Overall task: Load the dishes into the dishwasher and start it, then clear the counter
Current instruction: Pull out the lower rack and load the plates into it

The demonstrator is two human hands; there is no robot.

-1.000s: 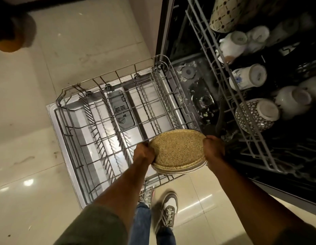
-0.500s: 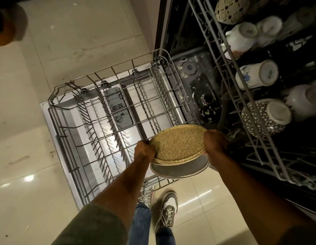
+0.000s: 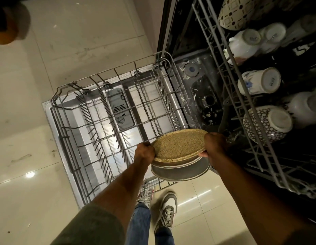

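I hold two stacked plates over the near right corner of the pulled-out lower rack, which holds no dishes. The top plate is speckled tan; a grey plate shows below it, tilted down and apart from it at the near side. My left hand grips the stack's left edge. My right hand grips its right edge. The upper rack on the right carries several upturned mugs and a patterned bowl.
The open dishwasher door lies flat under the lower rack, with the detergent compartment in its middle. The tub floor is dark with scattered debris. My shoes stand on pale floor tiles just before the door.
The grey lower plate has dropped away from the tan one and now shows beneath it. The stack has moved slightly towards the rack.
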